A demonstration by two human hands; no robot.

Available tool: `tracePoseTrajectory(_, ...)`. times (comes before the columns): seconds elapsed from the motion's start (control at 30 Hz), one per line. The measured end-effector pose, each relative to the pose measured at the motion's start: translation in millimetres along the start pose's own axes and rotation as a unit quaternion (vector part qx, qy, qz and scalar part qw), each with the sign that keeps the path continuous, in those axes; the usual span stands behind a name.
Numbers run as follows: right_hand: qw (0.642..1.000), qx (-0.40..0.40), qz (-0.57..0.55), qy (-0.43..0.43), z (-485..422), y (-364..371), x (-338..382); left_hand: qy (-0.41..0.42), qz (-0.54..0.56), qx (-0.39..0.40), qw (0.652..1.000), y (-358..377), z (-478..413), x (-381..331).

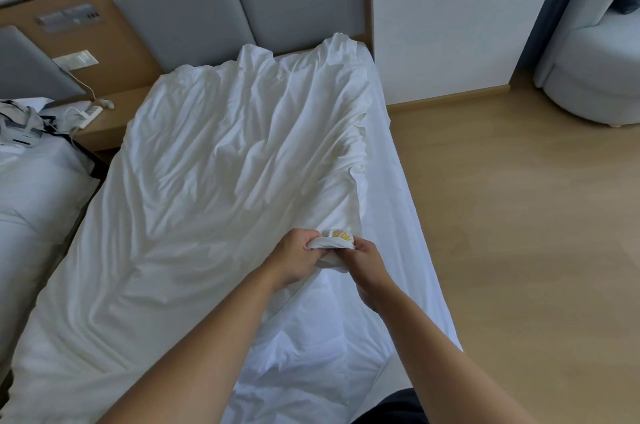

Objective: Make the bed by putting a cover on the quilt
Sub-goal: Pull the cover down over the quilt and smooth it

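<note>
Quilt, white, rumpled fabric (225, 163): lies spread below grey padded headboard (242, 7). Corner with yellow-printed tag (341, 236), far from headboard: clenched by left hand (294, 255) and right hand (365, 262) together. Risk: corner slipping loose under uneven pull. Unclear whether cover or filling; foot end cut off.

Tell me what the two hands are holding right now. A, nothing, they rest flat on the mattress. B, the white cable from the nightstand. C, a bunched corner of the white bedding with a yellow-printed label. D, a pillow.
C: the left hand and the right hand both grip the bedding corner, bunched up between them, with the yellow-printed label showing on it.
</note>
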State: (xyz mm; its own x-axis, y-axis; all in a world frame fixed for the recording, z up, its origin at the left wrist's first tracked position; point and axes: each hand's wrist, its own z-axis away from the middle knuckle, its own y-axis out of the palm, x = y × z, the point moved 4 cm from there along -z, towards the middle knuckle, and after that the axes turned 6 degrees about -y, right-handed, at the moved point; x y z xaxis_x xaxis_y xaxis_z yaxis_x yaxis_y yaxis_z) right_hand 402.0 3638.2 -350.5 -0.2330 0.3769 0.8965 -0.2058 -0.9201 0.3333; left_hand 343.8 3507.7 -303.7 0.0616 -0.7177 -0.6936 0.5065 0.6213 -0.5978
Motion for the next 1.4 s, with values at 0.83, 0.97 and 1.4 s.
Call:
tracePoseTrajectory(0.83,0.989,0.123,0.009,0.078,-8,0,-9,-0.135,0.297,0.013,0.945,1,-5,18)
tracePoseTrajectory(0.97,0.986,0.111,0.113,0.046,-7,4,-6,-0.126,0.268,0.005,0.955,2,-13,25)
tracePoseTrajectory(1.4,0.986,0.074,-0.075,0.132,-1,16,-13,-0.299,0.469,0.067,0.828,27,-14,51)
